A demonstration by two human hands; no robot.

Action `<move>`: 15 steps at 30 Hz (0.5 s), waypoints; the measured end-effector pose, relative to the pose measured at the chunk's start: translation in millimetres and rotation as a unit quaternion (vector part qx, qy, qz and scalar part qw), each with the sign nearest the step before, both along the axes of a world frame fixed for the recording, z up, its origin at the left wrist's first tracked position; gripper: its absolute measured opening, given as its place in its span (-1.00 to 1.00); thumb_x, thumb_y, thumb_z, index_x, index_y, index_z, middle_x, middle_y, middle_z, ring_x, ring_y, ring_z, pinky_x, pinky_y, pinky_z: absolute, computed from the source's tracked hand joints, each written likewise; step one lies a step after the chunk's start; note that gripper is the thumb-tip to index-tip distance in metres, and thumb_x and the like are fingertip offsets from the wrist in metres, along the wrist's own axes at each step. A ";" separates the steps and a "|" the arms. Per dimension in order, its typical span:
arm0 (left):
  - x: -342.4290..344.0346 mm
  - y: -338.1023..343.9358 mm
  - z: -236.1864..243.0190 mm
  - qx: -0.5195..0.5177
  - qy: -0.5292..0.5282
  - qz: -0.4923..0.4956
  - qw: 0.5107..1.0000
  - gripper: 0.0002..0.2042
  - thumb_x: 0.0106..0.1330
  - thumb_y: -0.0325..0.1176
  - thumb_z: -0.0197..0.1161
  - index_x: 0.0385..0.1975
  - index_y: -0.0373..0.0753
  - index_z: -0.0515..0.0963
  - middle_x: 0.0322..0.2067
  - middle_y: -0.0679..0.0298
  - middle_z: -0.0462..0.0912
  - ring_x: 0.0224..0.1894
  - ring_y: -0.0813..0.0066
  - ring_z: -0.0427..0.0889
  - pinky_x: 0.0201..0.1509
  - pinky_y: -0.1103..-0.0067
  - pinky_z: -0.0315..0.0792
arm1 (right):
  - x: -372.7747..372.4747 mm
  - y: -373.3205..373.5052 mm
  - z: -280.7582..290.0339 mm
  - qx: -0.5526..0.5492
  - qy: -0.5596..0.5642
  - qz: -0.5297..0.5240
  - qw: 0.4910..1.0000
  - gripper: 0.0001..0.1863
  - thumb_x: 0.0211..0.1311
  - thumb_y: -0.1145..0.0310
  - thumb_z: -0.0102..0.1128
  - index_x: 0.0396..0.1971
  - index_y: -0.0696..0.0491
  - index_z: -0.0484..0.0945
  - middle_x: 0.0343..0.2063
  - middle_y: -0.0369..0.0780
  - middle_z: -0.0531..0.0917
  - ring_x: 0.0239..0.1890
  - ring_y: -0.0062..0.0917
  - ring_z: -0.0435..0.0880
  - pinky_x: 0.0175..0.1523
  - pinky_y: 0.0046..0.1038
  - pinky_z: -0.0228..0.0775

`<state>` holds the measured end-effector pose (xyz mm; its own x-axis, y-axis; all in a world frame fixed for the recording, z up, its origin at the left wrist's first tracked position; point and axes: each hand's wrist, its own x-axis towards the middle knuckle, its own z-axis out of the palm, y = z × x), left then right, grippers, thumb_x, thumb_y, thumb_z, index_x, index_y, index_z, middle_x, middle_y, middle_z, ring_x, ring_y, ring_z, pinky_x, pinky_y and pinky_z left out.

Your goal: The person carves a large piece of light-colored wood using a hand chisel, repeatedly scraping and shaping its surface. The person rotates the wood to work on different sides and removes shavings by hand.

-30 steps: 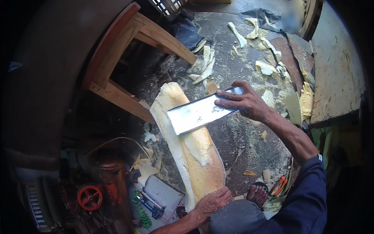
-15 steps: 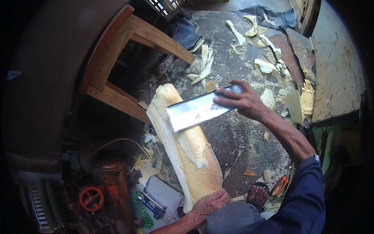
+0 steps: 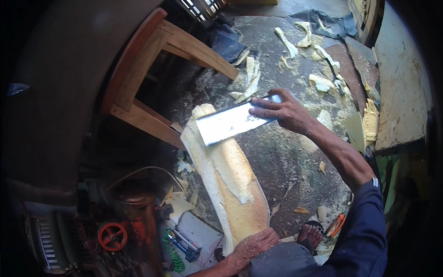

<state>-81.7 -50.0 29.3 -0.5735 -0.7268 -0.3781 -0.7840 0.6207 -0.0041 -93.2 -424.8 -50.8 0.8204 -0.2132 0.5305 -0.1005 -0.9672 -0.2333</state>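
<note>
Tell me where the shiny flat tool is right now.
In the head view, the shiny flat tool is just above centre, over the far part of the yellowish foam piece, its right end in the person's right hand.

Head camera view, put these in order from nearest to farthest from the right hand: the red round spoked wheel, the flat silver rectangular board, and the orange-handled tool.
1. Flat silver rectangular board: held in the right hand.
2. Orange-handled tool: below the hand, at lower right.
3. Red round spoked wheel: across at lower left, farthest.
</note>
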 end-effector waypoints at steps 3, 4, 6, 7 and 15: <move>2.4 6.6 -3.4 -0.047 -0.012 -0.030 0.998 -0.59 0.23 -0.42 0.25 0.11 -0.21 0.51 0.03 0.35 0.54 0.21 0.50 0.50 0.39 0.59 0.41 | 13.7 10.1 -12.8 0.238 -0.032 0.101 0.965 -0.29 0.26 0.40 0.43 0.36 -0.54 0.51 0.40 -0.58 0.52 0.37 -0.39 0.52 0.46 -0.09 0.44; 3.4 9.3 -5.7 -0.073 0.013 -0.002 0.997 -0.58 0.23 -0.42 0.25 0.13 -0.21 0.49 0.05 0.35 0.53 0.22 0.50 0.49 0.40 0.59 0.40 | 17.2 4.9 -14.0 0.156 -0.029 0.100 0.982 -0.33 0.27 0.39 0.42 0.33 -0.54 0.54 0.39 -0.57 0.54 0.39 -0.41 0.49 0.44 -0.14 0.44; 4.2 16.7 -11.6 -0.016 0.017 0.000 1.000 -0.55 0.24 -0.41 0.24 0.18 -0.21 0.46 0.09 0.35 0.51 0.24 0.49 0.48 0.43 0.60 0.37 | 24.7 -3.7 -14.0 -0.016 -0.026 0.082 0.996 -0.39 0.28 0.38 0.41 0.27 -0.54 0.60 0.35 -0.55 0.58 0.44 -0.45 0.44 0.41 -0.23 0.44; 3.3 20.3 -15.9 -0.032 0.035 0.043 0.998 -0.53 0.25 -0.40 0.24 0.21 -0.21 0.44 0.10 0.34 0.51 0.25 0.48 0.48 0.45 0.61 0.36 | 27.8 -8.1 -14.1 -0.012 -0.033 0.052 0.998 -0.40 0.24 0.33 0.45 0.26 -0.52 0.62 0.33 -0.53 0.61 0.40 -0.45 0.48 0.40 -0.22 0.45; 2.3 26.7 -20.0 -0.050 -0.025 -0.022 0.998 -0.50 0.23 -0.39 0.24 0.23 -0.16 0.47 0.10 0.35 0.49 0.27 0.44 0.46 0.50 0.61 0.31 | 49.6 -26.8 -9.9 0.065 0.066 -0.006 0.996 -0.25 0.22 0.45 0.44 0.32 -0.63 0.54 0.42 -0.57 0.48 0.36 -0.33 0.50 0.56 -0.06 0.29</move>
<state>-79.5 -23.3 9.3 -0.5878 -0.7371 -0.3334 -0.7533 0.6489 -0.1065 -43.6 -451.6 -60.7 0.8781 -0.2830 0.3859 -0.1495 -0.9283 -0.3406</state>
